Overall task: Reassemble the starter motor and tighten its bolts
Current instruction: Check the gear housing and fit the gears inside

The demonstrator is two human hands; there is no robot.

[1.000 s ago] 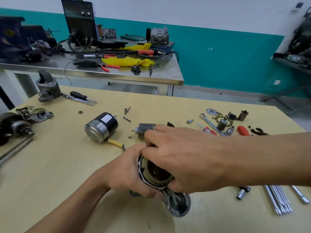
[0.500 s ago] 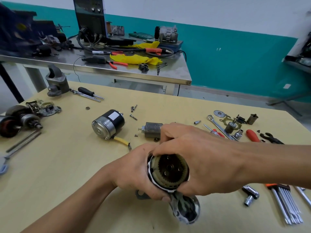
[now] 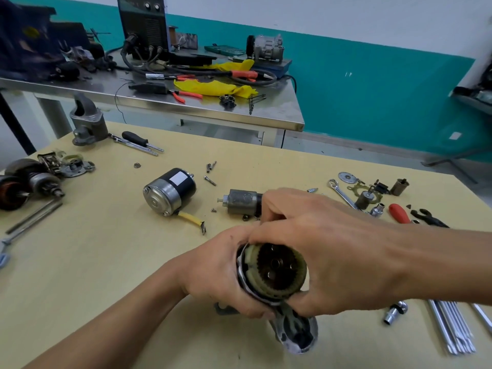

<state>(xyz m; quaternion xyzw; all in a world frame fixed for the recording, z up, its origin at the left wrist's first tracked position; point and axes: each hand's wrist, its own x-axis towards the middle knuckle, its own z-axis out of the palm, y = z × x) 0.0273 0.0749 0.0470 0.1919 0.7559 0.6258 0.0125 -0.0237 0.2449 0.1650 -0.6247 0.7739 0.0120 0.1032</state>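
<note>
We can read no brand or lettering anywhere; the one label in sight, a white patch on the black motor body point(image 3: 170, 191) lying up and to the left of our left hand point(image 3: 217, 272), looks blank. The starter housing point(image 3: 277, 278) sits between both our hands, just above the pale wooden table point(image 3: 93, 262), its open end turned toward us. Inside it we see a cream-coloured toothed ring around a dark, greasy gear carrier with several round holes. Below our hands the housing's grey cast nose point(image 3: 295, 331) juts toward us, dirty and hollow.

Our left hand is curled closed around the housing's left side. Our right hand point(image 3: 327, 254) wraps over its top and right side, fingers bent tight against the rim and thumb under the lower edge.

Just beyond our right knuckles lies a grey solenoid point(image 3: 241, 202), partly hidden. To the right of that hand we see a red-handled screwdriver point(image 3: 398, 213), and below its wrist a small socket point(image 3: 394, 312).
</note>
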